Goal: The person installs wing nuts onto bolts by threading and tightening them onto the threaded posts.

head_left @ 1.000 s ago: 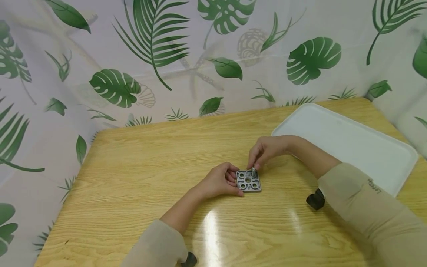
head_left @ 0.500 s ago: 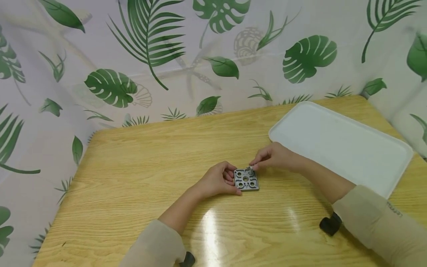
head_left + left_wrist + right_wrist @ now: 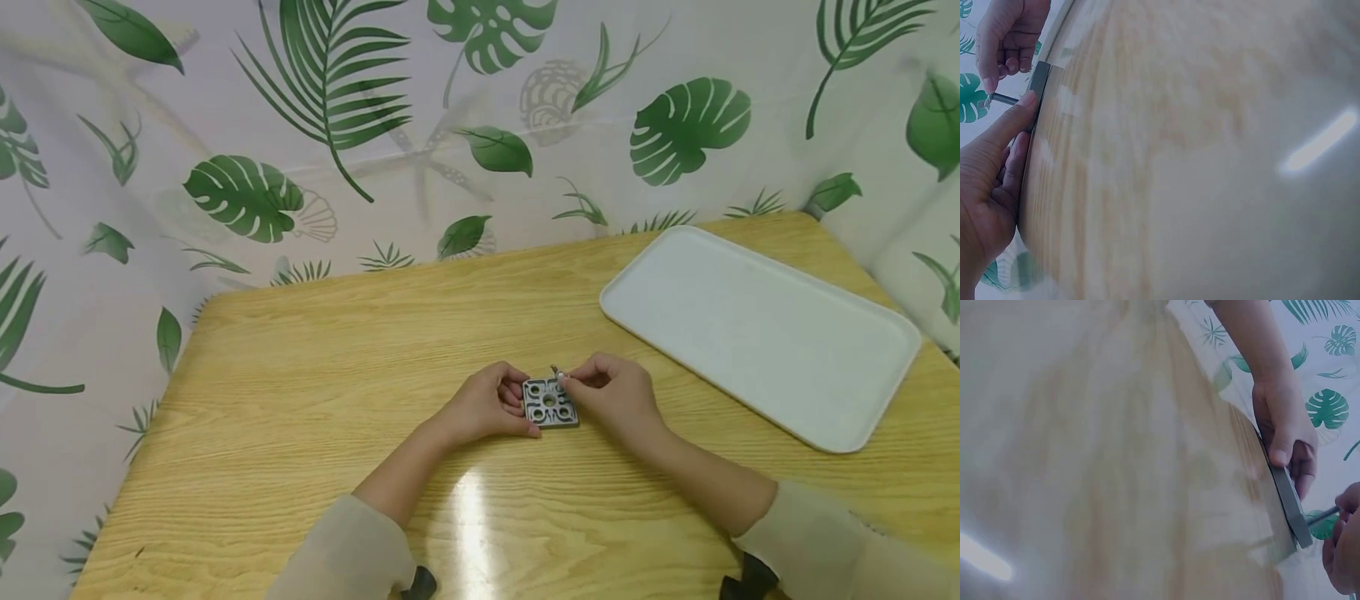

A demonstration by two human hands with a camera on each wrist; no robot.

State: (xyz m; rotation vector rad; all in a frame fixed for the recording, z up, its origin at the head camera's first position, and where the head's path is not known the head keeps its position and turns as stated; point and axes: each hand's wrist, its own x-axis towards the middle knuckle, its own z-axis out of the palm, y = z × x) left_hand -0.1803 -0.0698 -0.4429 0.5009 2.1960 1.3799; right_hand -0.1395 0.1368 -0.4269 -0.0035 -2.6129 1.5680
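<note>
On the table a square grey metal plate (image 3: pixel 550 403), pierced by several round holes, lies flat. My left hand (image 3: pixel 483 404) grips its left side, thumb at the near edge and fingers along the far left. A thin metal rod (image 3: pixel 1005 99) stands up from the plate's far right corner, with a small silvery head (image 3: pixel 559 377) on top. Thumb and forefinger of my right hand (image 3: pixel 611 392) pinch that head from the right. In the right wrist view, the plate (image 3: pixel 1286 500) shows edge-on and my right hand (image 3: pixel 1342 550) is partly cut off.
A white rectangular tray (image 3: pixel 757 333) lies at the right on the wooden table (image 3: pixel 337 358). Behind the table hangs a leaf-patterned cloth (image 3: pixel 420 200). Dark wrist straps (image 3: pixel 422 583) show below the sleeves.
My right hand has swung round the rod's head, from its far right side toward the near right, its forearm coming lower. The left hand keeps its hold on the plate.
</note>
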